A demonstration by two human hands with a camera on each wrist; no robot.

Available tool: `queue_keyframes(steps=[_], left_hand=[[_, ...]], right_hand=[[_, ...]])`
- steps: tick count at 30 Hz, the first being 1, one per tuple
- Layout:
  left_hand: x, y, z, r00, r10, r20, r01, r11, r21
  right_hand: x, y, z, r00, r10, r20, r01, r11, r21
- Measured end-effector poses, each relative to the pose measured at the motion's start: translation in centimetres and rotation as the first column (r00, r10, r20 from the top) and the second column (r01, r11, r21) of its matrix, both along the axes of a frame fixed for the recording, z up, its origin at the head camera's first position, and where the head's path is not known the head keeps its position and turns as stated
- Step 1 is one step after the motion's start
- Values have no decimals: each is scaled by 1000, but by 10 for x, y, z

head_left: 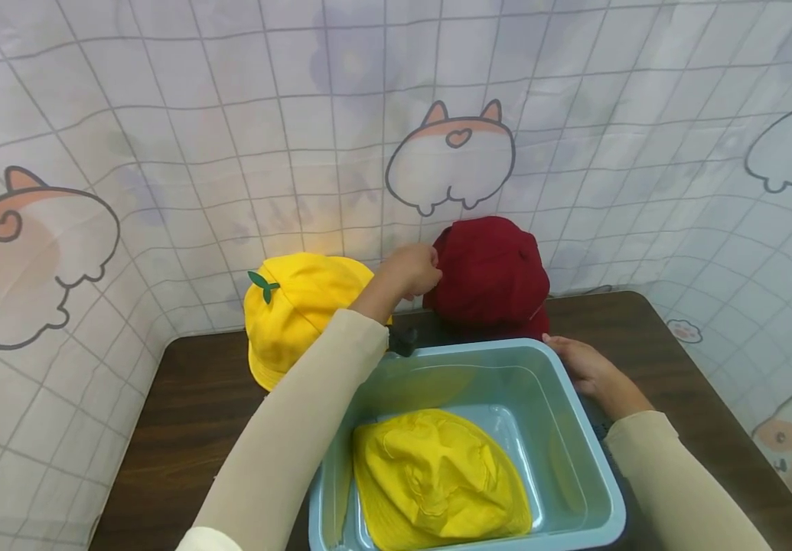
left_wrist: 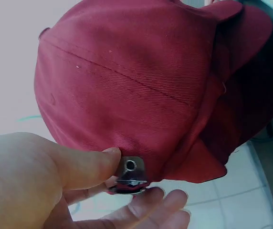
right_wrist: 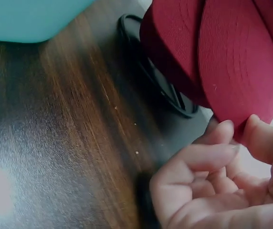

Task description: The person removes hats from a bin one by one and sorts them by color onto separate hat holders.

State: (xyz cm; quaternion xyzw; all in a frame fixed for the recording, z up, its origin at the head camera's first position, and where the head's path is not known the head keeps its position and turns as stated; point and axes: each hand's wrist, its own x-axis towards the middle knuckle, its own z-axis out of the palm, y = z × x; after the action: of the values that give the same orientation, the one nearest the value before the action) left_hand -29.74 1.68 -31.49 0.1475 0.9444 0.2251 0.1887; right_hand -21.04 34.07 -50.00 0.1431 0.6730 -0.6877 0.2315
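A dark red cap (head_left: pixel 495 268) is held up at the back of the table, beyond the tub. At its left side, my left hand (head_left: pixel 415 269) grips the cap's rear edge. The left wrist view shows the thumb against a metal buckle (left_wrist: pixel 131 167) there, with the fingers below. Two overlapping red brims (right_wrist: pixel 241 71) show in the right wrist view. My right hand (head_left: pixel 585 367), by the tub's far right corner, pinches a brim tip between thumb and index finger.
A light blue tub (head_left: pixel 614 501) stands in front, with a yellow cap (head_left: pixel 440 474) inside. Another yellow cap (head_left: pixel 306 298), bearing a green sprout, sits behind left. A black oval ring (right_wrist: pixel 122 26) lies on the dark wooden table (head_left: pixel 182 405). A patterned curtain (head_left: pixel 230 153) hangs behind.
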Motion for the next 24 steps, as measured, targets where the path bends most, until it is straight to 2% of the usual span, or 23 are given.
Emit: queue_keyframes(steps=[4,6,9,13,15,21,24], left_hand=[[9,-1,5,997,10,-72,-8,1000,16],[16,-3,11,996,18,-92,-15,999,29],[28,-10,25,991,20,-130,-18,1000,20],[49,-24,46,980,5,-200,-7,1000,-11],[61,-32,53,974,-12,-228,7,1000,-21],[99,-63,65,946,-76,-314,73,997,-23],[115,-83,65,934,-89,-346,89,996,-14]], right_hand=[[2,0,10,1000,19,-11,-17,992,129],[3,2,17,999,21,-27,-15,976,218],[4,6,28,998,-28,-50,41,955,293],[4,12,54,987,-134,-93,157,939,306],[4,11,71,978,-159,-137,196,928,318],[13,-7,125,938,-202,-283,284,915,287],[21,-22,150,916,-161,-367,278,915,294]])
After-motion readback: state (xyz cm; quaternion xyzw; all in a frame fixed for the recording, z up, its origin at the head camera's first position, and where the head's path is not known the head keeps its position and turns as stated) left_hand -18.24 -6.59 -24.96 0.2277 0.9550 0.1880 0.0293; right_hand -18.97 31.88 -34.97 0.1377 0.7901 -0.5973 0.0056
